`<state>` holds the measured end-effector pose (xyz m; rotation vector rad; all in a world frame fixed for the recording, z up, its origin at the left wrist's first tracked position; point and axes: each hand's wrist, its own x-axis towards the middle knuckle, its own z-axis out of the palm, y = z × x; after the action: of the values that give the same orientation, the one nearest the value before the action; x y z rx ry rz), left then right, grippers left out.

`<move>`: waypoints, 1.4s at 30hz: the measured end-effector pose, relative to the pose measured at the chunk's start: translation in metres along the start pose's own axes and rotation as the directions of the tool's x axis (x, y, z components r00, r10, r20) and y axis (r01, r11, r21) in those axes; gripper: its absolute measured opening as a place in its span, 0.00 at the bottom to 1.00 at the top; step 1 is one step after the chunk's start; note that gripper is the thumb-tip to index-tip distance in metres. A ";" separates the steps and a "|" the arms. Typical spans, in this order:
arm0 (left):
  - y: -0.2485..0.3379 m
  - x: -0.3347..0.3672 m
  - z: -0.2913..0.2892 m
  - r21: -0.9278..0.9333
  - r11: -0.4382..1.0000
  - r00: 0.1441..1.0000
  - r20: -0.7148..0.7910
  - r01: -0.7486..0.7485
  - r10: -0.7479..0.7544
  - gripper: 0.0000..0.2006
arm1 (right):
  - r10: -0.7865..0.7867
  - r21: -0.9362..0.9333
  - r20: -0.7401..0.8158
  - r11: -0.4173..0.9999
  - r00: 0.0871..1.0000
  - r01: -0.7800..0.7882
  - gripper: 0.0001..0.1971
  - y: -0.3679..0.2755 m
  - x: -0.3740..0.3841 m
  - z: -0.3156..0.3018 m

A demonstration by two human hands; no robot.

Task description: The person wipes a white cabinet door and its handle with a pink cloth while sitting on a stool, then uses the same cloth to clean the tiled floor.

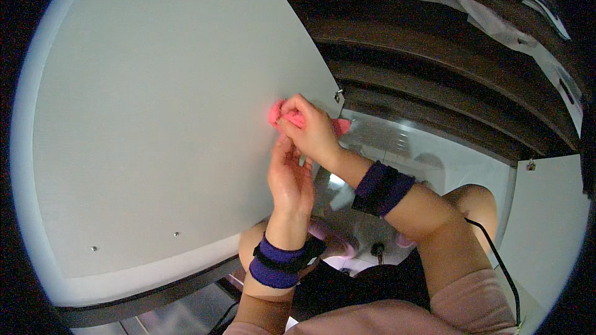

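A bright pink cloth (294,117) is bunched in my right hand (313,134), whose fingers close round it against the large pale door panel (155,105). One end of the cloth sticks out to the right, behind the hand. Just below, my left hand (290,181) has its palm turned up, and its fingertips reach under my right hand. Its fingers are loosely bent with a small gap between them; their tips are partly hidden. Dark purple bands with black straps circle both wrists.
A metal hinge fitting (338,95) sits at the panel's right edge. Dark brown slats or shelf edges (428,56) curve across the upper right. Another pale panel (549,223) stands at the right. Below lies a shiny floor (372,149), with pink footwear (332,240) near my legs.
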<state>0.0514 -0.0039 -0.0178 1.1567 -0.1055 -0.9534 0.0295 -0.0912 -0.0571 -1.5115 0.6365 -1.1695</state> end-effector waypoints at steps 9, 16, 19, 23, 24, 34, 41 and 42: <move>0.002 -0.004 -0.002 -0.001 1.000 0.999 0.045 0.025 -0.025 0.13 | -0.017 -0.021 0.046 1.000 0.999 0.018 0.07 0.001 -0.008 0.000; -0.002 0.001 0.003 0.003 0.995 0.994 -0.037 0.104 -0.104 0.13 | -0.004 -0.028 0.077 1.000 0.997 0.006 0.07 0.002 -0.004 -0.009; -0.005 0.005 -0.004 0.024 0.999 0.999 -0.024 0.032 -0.031 0.13 | -0.052 -0.006 0.068 0.999 0.996 0.053 0.07 -0.002 -0.005 -0.004; -0.013 0.009 0.002 0.009 0.988 0.985 -0.082 0.151 -0.150 0.14 | -0.109 -0.064 0.075 0.991 0.991 0.114 0.08 0.025 -0.019 -0.009; -0.014 0.010 -0.002 -0.002 0.983 0.977 -0.108 0.183 -0.182 0.14 | -0.109 -0.069 0.085 0.991 0.990 0.115 0.08 0.027 -0.022 -0.007; -0.021 0.018 -0.008 -0.121 0.967 0.973 -0.041 0.222 -0.228 0.14 | -0.028 0.054 0.084 0.998 0.996 0.024 0.07 0.020 -0.019 -0.012; -0.018 0.011 0.001 0.006 0.997 0.996 -0.056 0.076 -0.076 0.14 | -0.018 0.012 0.091 1.000 0.996 0.017 0.06 0.018 -0.016 -0.010; -0.022 0.013 0.001 0.010 0.996 0.994 -0.066 0.092 -0.091 0.14 | -0.028 0.009 0.087 1.000 0.996 0.028 0.06 0.021 -0.014 -0.012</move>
<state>0.0458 -0.0149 -0.0397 1.2119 -0.0054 -0.9954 0.0173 -0.0898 -0.0822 -1.5601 0.5528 -1.1196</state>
